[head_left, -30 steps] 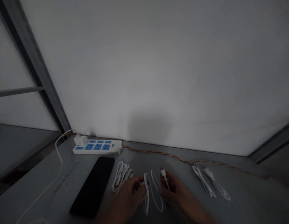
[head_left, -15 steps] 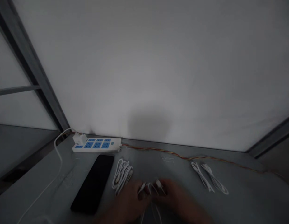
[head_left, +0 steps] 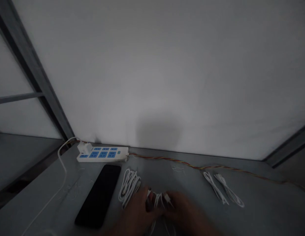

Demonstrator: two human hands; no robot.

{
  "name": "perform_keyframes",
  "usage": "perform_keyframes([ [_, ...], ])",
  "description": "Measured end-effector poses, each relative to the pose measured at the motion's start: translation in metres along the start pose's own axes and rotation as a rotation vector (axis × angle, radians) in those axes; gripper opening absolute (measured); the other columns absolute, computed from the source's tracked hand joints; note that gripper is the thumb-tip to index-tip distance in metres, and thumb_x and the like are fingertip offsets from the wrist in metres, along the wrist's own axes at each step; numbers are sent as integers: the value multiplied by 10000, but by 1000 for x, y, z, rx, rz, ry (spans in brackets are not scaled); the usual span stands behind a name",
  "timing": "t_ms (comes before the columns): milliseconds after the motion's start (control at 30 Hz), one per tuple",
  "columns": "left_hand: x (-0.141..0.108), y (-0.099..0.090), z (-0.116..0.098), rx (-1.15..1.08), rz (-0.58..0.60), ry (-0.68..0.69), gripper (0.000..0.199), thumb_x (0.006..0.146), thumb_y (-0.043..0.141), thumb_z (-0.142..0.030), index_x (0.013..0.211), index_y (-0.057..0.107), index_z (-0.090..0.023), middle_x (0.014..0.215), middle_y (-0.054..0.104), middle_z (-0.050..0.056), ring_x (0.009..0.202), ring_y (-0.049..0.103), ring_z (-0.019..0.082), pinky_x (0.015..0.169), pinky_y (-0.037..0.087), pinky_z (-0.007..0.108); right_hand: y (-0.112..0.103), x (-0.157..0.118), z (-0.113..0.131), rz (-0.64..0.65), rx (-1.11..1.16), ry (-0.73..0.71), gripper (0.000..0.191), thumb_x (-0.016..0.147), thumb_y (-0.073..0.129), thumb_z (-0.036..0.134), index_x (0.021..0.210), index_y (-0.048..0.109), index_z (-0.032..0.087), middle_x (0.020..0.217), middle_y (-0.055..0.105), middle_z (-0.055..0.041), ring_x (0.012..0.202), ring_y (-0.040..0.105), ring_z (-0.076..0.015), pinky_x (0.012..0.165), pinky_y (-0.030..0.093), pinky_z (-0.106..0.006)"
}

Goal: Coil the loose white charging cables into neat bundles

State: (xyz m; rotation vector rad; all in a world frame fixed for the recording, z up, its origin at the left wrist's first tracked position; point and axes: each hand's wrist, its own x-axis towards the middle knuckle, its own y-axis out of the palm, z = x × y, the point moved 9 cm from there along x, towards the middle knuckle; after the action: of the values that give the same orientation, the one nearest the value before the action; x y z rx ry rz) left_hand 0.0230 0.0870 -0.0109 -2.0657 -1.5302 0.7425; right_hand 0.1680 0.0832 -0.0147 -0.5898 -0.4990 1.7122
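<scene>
Between my two hands, low in the middle of the head view, is a white charging cable [head_left: 158, 198] gathered in loops. My left hand [head_left: 140, 209] pinches it from the left, near one small end that partly shows at the fingertips. From the other side my right hand [head_left: 180, 206] grips the same cable, its USB plug [head_left: 166, 197] sticking up by the fingers. More of the cable hangs below the hands at the lower edge. Just beyond my left hand lies a coiled white cable bundle [head_left: 129, 186]. The picture is dark and the fingers are somewhat blurred.
A black phone [head_left: 99, 196] lies to the left. Behind it is a white power strip [head_left: 103, 159] with blue sockets and a plugged-in white charger [head_left: 84, 148]. Twisted wires [head_left: 164, 158] run along the wall. Two folded white cables [head_left: 223, 190] lie at right.
My hands have stayed close together, and the cable between them now shows more loops. The small end at my left fingers has shifted and is more covered. The view has moved slightly.
</scene>
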Motion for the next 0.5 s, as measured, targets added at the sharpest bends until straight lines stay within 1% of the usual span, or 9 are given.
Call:
perform_keyframes([
  [67, 1, -4, 0, -70, -41, -16, 200, 715, 666, -326, 753, 501, -220, 732, 571, -17, 701, 558, 184, 646, 392, 272, 0, 1, 4, 44, 80, -24, 102, 750, 613, 208, 755, 714, 200, 706, 720, -7, 640, 609, -179, 553, 383, -256],
  [133, 0, -5, 0, -182, -68, -31, 213, 725, 652, -327, 715, 463, -229, 668, 527, -46, 626, 535, 154, 593, 391, 247, -7, 1, 7, 42, 134, -35, 132, 793, 606, 269, 732, 694, 193, 656, 665, 11, 597, 554, -156, 528, 351, -244],
  [233, 0, 4, 1, -399, -3, -73, 266, 763, 619, -439, 731, 444, -240, 540, 446, -90, 449, 456, 118, 441, 339, 215, -13, 0, 9, 73, 241, -23, 232, 835, 604, 388, 722, 666, 195, 597, 565, 41, 530, 452, -118, 486, 299, -226],
  [300, 0, 9, -1, -512, 38, -68, 319, 776, 598, -530, 815, 500, -229, 521, 442, -98, 390, 416, 106, 384, 304, 204, -11, 0, 10, 112, 310, -17, 280, 841, 606, 447, 736, 655, 192, 590, 520, 51, 515, 407, -104, 476, 282, -219],
  [333, 0, 7, -2, -546, 35, -51, 352, 783, 585, -561, 860, 533, -221, 533, 459, -93, 388, 419, 104, 376, 302, 200, -9, 0, 11, 134, 347, -16, 289, 838, 614, 463, 745, 650, 191, 593, 505, 54, 512, 393, -99, 477, 282, -216],
  [400, -1, 0, -6, -572, -6, -10, 391, 809, 553, -588, 900, 593, -210, 572, 491, -74, 423, 458, 106, 393, 329, 194, -5, 0, 11, 162, 429, 3, 277, 830, 626, 476, 838, 649, 200, 590, 478, 66, 493, 371, -92, 475, 287, -211],
  [500, -2, -7, -7, -557, -35, -3, 411, 837, 505, -591, 834, 642, -204, 586, 507, -54, 443, 489, 116, 397, 342, 198, 2, -1, 9, 207, 539, 50, 359, 844, 593, 515, 1048, 619, 220, 573, 432, 84, 457, 331, -89, 442, 260, -206],
])
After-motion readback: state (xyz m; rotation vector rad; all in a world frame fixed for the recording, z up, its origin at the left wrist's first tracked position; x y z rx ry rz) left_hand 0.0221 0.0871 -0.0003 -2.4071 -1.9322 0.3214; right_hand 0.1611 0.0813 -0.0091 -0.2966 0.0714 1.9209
